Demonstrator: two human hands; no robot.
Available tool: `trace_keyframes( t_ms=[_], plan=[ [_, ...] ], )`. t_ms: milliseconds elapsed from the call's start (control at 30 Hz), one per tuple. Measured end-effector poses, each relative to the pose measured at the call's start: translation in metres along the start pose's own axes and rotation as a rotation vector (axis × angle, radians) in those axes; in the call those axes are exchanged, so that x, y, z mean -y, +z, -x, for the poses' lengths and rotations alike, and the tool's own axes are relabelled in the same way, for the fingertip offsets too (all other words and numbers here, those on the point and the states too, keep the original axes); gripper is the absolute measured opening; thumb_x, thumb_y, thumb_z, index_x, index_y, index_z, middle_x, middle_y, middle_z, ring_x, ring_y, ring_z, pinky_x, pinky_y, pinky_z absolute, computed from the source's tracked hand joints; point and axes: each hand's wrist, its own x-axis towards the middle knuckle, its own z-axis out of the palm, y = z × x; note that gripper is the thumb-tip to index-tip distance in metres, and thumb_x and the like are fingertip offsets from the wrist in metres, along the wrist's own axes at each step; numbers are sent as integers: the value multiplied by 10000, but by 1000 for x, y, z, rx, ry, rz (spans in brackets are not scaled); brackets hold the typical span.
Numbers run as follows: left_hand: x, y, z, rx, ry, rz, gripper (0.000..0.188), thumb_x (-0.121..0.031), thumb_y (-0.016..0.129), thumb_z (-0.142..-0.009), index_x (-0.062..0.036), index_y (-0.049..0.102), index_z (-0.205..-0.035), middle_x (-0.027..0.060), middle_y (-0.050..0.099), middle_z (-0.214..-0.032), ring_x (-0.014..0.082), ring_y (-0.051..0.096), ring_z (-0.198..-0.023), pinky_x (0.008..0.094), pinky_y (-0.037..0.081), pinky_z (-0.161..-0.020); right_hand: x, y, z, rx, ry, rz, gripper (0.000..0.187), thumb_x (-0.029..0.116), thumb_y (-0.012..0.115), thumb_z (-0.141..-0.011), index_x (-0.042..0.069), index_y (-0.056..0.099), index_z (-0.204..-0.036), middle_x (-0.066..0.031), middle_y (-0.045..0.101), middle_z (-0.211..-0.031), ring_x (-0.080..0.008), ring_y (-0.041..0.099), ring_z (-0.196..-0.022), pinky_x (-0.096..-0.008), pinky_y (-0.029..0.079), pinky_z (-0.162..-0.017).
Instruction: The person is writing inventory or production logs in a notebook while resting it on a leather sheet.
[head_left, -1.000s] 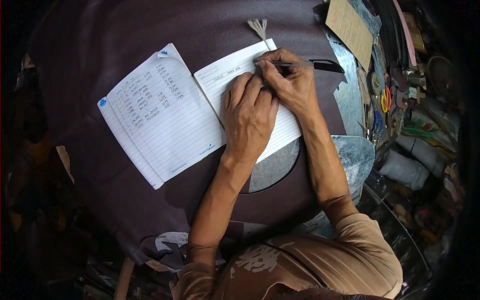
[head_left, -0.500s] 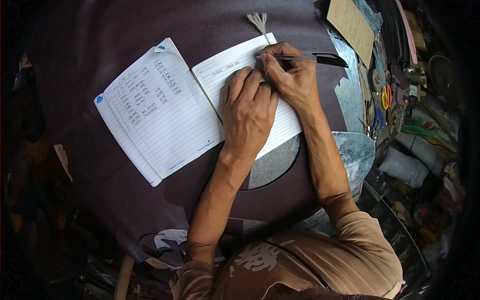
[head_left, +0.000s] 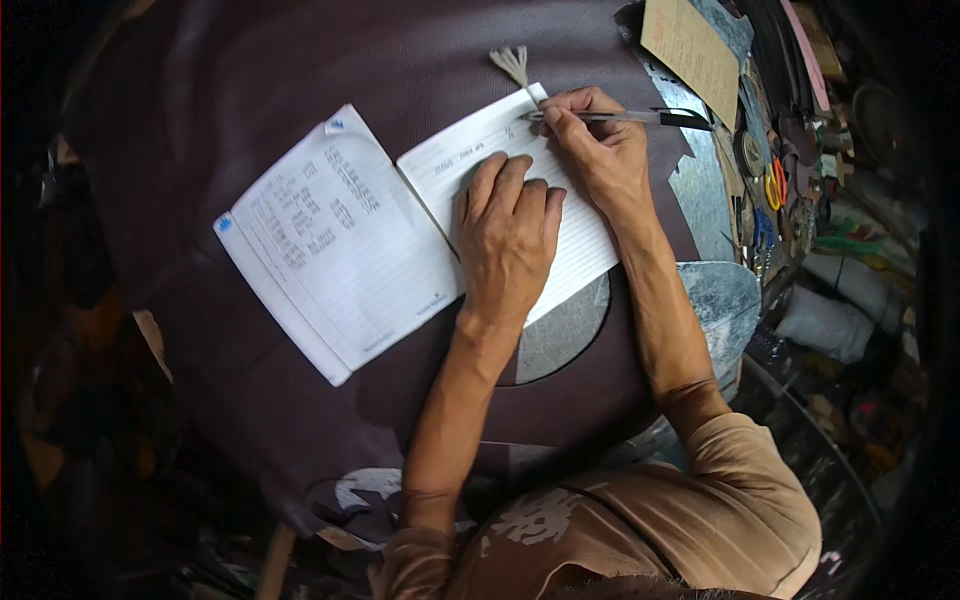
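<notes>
Right hand (head_left: 603,150) pinched the pen (head_left: 682,120); left hand (head_left: 508,235) lay spread on the right page (head_left: 585,240): top entry (head_left: 460,159) written, visible lines below blank.

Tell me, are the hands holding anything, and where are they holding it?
The right hand holds a pen low on its barrel, near the writing tip. The left hand rests on the notebook, not gripping anything visible.
</notes>
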Motion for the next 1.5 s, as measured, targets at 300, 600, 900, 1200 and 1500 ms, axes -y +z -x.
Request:
trace_keyframes(
  t_ms=[300, 600, 900, 1200, 1500],
  plan=[
    [0, 3, 2, 35, -12, -127, 219, -205, 788, -821, -24, 733, -934, 108, 693, -1199, 306, 564, -1185, 476, 448, -961, -15, -2, 1, 96, -103, 321, 219, 232, 677, -913, 31, 741, -974, -8, 702, -763, -58, 556, -610, -243, 440, -543],
    [2, 2, 4, 55, -10, -121, 197, -182, 772, -823, -31, 696, -924, 126, 662, -1225, 324, 542, -1222, 499, 432, -990, -7, 1, 1, 141, -132, 357, 245, 229, 663, -921, -4, 731, -956, -59, 723, -816, -104, 615, -670, -273, 495, -612],
    [1, 2, 2, 61, -22, -125, 215, -186, 786, -820, -28, 730, -954, 107, 691, -1208, 316, 558, -1203, 492, 445, -975, -9, 0, 2, 117, -151, 383, 249, 243, 667, -929, 6, 735, -961, -60, 717, -810, -105, 607, -664, -276, 496, -608],
    [1, 3, 3, 60, -15, -115, 216, -181, 785, -820, -23, 729, -956, 104, 690, -1207, 316, 556, -1197, 483, 443, -977, -14, 0, 2, 99, -183, 378, 249, 253, 667, -934, 18, 732, -985, -51, 700, -796, -103, 591, -665, -283, 483, -603],
    [1, 1, 2, 50, -15, -97, 214, -177, 787, -818, -24, 728, -954, 104, 689, -1211, 318, 556, -1198, 477, 440, -995, -16, 0, 3, 89, -171, 362, 237, 251, 667, -932, 30, 734, -982, -37, 687, -771, -98, 564, -635, -271, 452, -570]
  ],
)
